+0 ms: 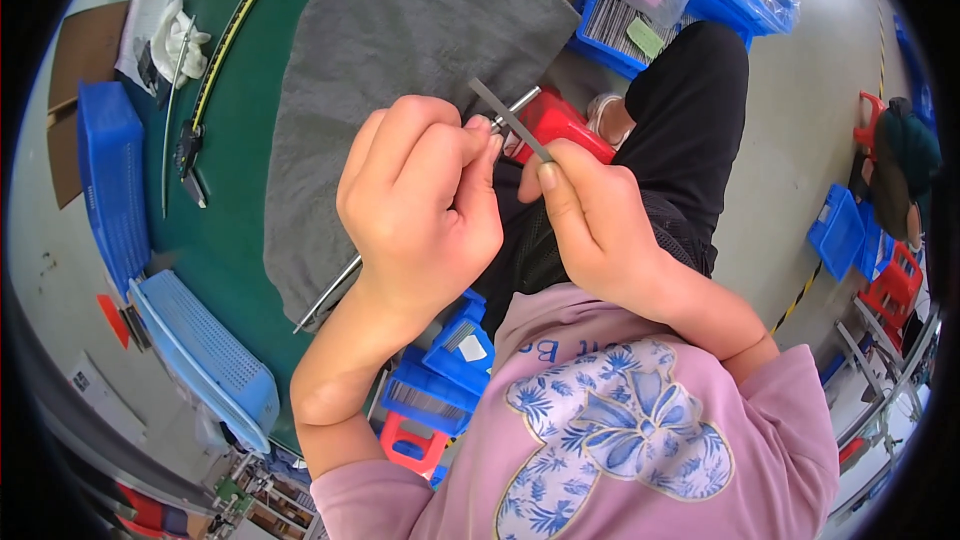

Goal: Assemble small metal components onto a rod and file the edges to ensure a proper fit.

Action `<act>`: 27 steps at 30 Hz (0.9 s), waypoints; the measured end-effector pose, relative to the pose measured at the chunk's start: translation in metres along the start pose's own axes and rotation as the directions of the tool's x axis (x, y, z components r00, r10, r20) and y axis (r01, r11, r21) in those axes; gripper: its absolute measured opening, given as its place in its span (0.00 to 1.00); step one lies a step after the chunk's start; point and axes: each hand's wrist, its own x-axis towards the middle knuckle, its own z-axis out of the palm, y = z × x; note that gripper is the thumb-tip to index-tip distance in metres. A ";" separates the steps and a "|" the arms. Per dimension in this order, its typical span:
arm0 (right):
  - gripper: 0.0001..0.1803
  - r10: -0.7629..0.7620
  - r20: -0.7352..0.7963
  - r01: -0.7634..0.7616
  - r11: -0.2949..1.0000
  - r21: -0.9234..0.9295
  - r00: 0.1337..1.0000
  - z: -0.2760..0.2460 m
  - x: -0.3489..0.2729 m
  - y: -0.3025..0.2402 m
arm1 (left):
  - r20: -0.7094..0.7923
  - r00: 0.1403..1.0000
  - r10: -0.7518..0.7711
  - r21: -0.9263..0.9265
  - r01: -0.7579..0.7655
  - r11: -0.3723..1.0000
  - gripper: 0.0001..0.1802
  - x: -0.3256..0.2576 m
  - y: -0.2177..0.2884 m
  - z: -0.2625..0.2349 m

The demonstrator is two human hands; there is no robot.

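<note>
My left hand (415, 185) is closed round a thin shiny metal rod (336, 288). One end of the rod sticks out past my thumb and fingertips; the longer part runs back under my wrist toward the lower left. Pinched between thumb and fingers of my right hand (598, 220) is a flat grey file (508, 120). It lies crosswise over the rod near the rod's tip and appears to touch it. Both hands are held above my lap, beside the edge of a grey cloth (385, 30).
The cloth covers part of a green table (225, 230). On the left are a long caliper-like tool (188, 148), white gloves (180, 45), a blue basket (108, 170) and a light-blue basket (210, 350). Blue bins of metal rods (615, 25) stand top right, near a red stool (560, 120).
</note>
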 end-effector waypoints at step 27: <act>0.06 -0.007 -0.075 0.004 1.000 -0.028 0.997 -0.011 -0.027 0.020 | 0.018 1.000 -0.015 0.008 0.015 1.000 0.11 0.000 0.002 0.000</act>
